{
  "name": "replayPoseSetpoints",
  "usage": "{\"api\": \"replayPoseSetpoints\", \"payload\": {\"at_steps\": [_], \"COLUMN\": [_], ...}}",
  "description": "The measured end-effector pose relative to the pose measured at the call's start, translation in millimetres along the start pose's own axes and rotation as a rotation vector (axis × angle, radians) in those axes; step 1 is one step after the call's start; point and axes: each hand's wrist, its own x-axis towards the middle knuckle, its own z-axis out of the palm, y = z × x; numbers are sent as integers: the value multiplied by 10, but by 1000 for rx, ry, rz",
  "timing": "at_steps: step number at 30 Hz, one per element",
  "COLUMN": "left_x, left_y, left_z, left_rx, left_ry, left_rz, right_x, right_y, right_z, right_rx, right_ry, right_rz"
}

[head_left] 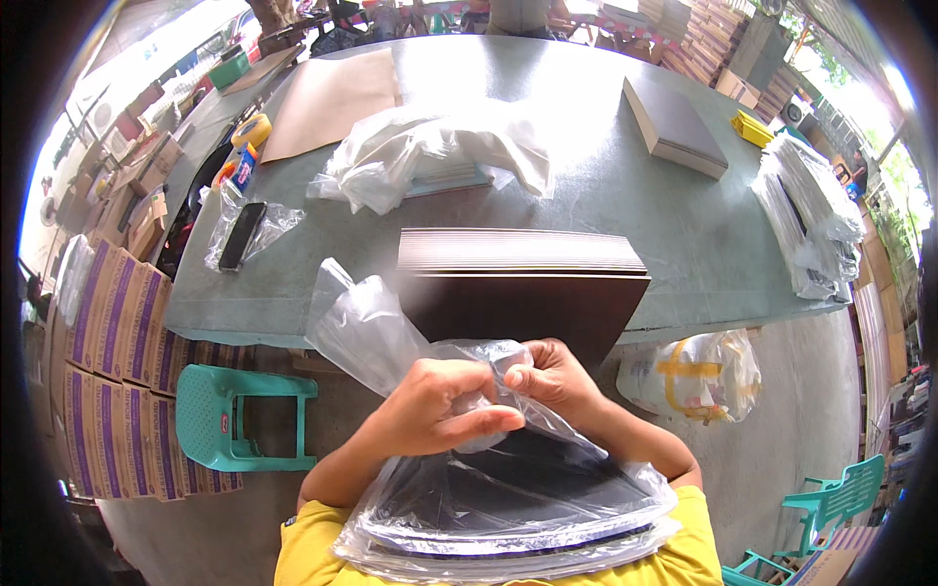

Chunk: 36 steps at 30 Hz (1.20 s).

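A clear plastic bag (366, 313) with dark flat sheets (528, 488) inside rests against my front, tilted, its wide end toward me. My left hand (440, 405) is closed around the bunched neck of the bag, thumb pointing right. Beside it my right hand (555, 376) pinches the plastic between thumb and fingers. A loose flap of the bag sticks up past my left hand. Just beyond both hands, a thick stack of dark-faced boards (528, 308) with pale edges lies at the table's near edge; the bag and hands hide part of its front.
The grey-green table (332, 230) carries crumpled white plastic (420, 146), brown paper (332, 103), a phone (242, 236), tape rolls (251, 131), another dark board stack (674, 127) and bagged sheets (806, 215). Below stand a green stool (210, 420), cartons (107, 391) and a taped bundle (699, 376).
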Motion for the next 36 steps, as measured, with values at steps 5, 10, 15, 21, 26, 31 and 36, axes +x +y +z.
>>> {"api": "replayPoseSetpoints", "payload": {"at_steps": [5,10,15,21,26,31,36], "left_x": [42,-60,-478,-248,-61,-21,-154], "left_y": [-61,-160,-611,33,-91,37,-145], "left_z": [181,145,-355,-313,485,167,170], "left_rx": [-199,-203,223,149,-217,-701,-767], "left_ry": [157,172,478,837,22,83,114], "left_rz": [-118,-277,-416,209,90,20,-207], "right_x": [36,10,-127,-160,-268,-170,-215], "right_y": [81,169,31,-267,-725,-559,-583], "right_z": [47,-164,-370,61,169,13,-85], "right_rx": [-57,134,569,-74,-680,-929,99], "right_ry": [86,147,-48,5,-20,-106,-155], "right_rz": [-163,-77,-186,-56,-966,-633,-62]}}
